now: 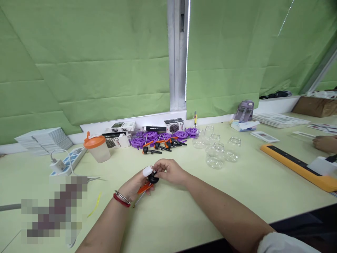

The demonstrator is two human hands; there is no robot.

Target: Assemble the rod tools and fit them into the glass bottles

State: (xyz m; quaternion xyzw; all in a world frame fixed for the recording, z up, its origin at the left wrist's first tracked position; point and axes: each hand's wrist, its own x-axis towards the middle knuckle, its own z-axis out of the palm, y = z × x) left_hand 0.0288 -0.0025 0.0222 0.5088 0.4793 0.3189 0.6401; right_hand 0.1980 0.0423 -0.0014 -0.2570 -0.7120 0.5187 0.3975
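Observation:
My left hand (140,183), with a white cover on its thumb, is closed round a small part with a round black head (153,177), an orange piece (144,188) and a thin metal rod (139,200). The rod points down toward the tabletop. Against the side of the black head, the fingertips of my right hand (168,171) are pinched together; whatever lies between them is too small to tell. Beyond my hands lie several similar black-and-orange parts (155,147), in front of purple spoked discs (158,137).
Several clear glass jars (214,154) stand right of centre. An orange-lidded cup (98,149), a power strip (70,161) and stacked booklets (44,142) are on the left. Boxes (175,125) line the back. At far right are an orange-and-black bar (295,167) and another person's hand (325,143).

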